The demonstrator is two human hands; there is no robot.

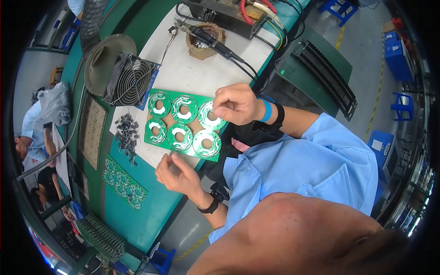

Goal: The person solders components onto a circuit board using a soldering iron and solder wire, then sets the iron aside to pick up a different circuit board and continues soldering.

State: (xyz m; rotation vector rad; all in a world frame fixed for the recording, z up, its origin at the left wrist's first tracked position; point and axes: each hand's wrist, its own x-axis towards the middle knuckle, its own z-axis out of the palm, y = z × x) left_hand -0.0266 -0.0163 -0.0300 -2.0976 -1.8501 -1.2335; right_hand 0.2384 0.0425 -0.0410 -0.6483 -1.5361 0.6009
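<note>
A green circuit board panel (172, 123) with several ring-shaped sections lies in front of me on the white sheet. My right hand (236, 104) is over its right-hand ring, thumb and fingers pinched together. Whatever the pinch holds, if anything, is too small or hidden to make out. By the panel's lower edge is my left hand (175, 174), thumb and bent fingers apart, nothing seen between them. Whether its fingertips touch the panel I cannot tell. Small black components with leads (126, 135) are heaped left of the panel.
A second ringed panel (123, 183) lies on the green mat. Behind are a caged fan (133, 80), a round duct hood (107, 64), a soldering iron (213, 41) over a brown bowl (200, 52), and a black power unit (224, 16) with cables. Another person sits at far left.
</note>
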